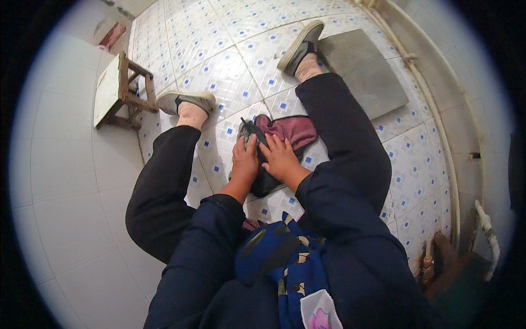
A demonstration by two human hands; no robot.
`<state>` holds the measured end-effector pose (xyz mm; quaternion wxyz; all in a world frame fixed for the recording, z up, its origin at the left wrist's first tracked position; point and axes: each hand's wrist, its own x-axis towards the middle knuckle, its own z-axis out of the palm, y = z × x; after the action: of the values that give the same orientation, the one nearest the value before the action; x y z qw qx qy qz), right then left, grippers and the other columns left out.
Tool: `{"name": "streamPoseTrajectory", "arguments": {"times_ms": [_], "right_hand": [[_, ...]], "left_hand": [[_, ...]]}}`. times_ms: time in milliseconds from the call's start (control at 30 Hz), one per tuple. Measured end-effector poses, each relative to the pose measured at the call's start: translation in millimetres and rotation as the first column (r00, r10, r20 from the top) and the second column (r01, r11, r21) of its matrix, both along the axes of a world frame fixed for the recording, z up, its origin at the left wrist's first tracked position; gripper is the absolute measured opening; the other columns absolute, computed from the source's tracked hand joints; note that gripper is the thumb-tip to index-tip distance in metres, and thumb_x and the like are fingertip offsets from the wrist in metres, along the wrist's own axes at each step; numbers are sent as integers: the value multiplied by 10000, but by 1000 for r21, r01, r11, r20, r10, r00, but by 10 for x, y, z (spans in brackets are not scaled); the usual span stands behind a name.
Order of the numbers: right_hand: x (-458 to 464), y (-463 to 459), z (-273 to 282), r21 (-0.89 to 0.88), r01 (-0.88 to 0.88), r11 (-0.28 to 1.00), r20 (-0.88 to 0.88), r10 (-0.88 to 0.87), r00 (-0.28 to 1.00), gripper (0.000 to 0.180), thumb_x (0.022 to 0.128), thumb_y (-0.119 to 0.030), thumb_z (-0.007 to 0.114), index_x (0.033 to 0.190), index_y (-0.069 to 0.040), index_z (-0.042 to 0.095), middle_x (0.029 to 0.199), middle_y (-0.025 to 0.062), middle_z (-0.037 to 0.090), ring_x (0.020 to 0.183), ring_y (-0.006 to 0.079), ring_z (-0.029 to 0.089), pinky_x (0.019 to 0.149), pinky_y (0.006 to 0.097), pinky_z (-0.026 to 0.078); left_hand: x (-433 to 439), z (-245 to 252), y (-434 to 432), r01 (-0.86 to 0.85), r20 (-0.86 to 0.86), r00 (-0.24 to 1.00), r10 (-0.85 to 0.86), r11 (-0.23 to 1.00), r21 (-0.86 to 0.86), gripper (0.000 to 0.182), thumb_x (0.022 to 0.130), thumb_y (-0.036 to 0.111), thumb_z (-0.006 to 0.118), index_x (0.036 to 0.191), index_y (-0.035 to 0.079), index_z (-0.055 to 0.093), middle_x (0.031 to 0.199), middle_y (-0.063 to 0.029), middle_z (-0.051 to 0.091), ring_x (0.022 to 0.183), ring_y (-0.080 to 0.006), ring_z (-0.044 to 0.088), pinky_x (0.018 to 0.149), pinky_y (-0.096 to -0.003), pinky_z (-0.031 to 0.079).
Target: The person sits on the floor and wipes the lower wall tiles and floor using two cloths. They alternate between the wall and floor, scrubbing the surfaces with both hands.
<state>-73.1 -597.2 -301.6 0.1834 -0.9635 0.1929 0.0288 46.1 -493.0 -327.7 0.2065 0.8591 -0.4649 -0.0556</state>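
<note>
A dark fabric item point(266, 183), black with a maroon part point(296, 127), lies in folds on the tiled floor between my legs. Its exact kind is unclear. My left hand point(245, 160) rests on its left side, fingers pointing away from me over a greyish patch and the thumb hidden. Beside it, my right hand point(282, 158) lies across the black and maroon cloth with its fingers spread. A thin dark strip point(245, 121) sticks up at the far end of the fabric, just beyond my left fingertips.
A small wooden stool point(123, 92) stands by the white tiled wall point(65, 164) on the left. A grey slab point(363, 74) lies beyond my right leg point(345, 123). Pipes point(431, 107) run along the right wall. My striped shoes point(187, 100) are planted on the patterned floor tiles point(213, 49).
</note>
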Motion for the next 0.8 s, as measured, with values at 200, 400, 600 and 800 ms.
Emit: {"name": "streamPoseTrajectory", "arguments": {"times_ms": [200,400,600,800], "right_hand": [[-2,230,-31,-158,100,982,42,-94,995,570,832,-242,621,1371,-109,492,1442,216,417,1278,379,443,925,500,436],[-65,585,13,-183,125,975,44,-119,992,435,803,-164,596,1223,-49,572,1103,183,582,982,327,578,777,452,492],[-29,730,256,-151,197,969,31,-195,980,244,835,-153,556,1056,-57,594,1001,176,598,970,355,586,746,474,505],[-437,629,448,-87,276,957,16,-275,961,319,807,-131,608,1122,-100,570,1074,204,587,999,404,595,772,518,509]], "left_hand": [[-44,73,121,36,-41,999,-35,999,6,601,848,69,554,1416,239,458,1425,-223,400,1278,-433,401,1074,-490,354],[43,100,513,110,-140,986,-89,982,152,643,802,55,584,1405,254,477,1419,-182,436,1275,-386,435,1057,-456,391],[111,164,285,80,-316,948,-36,988,129,565,799,113,607,1350,211,528,1275,-223,513,1143,-414,526,981,-470,450],[-54,310,64,168,-579,810,-91,982,82,516,810,95,547,1326,104,540,1060,-236,674,986,-379,651,880,-418,505]]}}
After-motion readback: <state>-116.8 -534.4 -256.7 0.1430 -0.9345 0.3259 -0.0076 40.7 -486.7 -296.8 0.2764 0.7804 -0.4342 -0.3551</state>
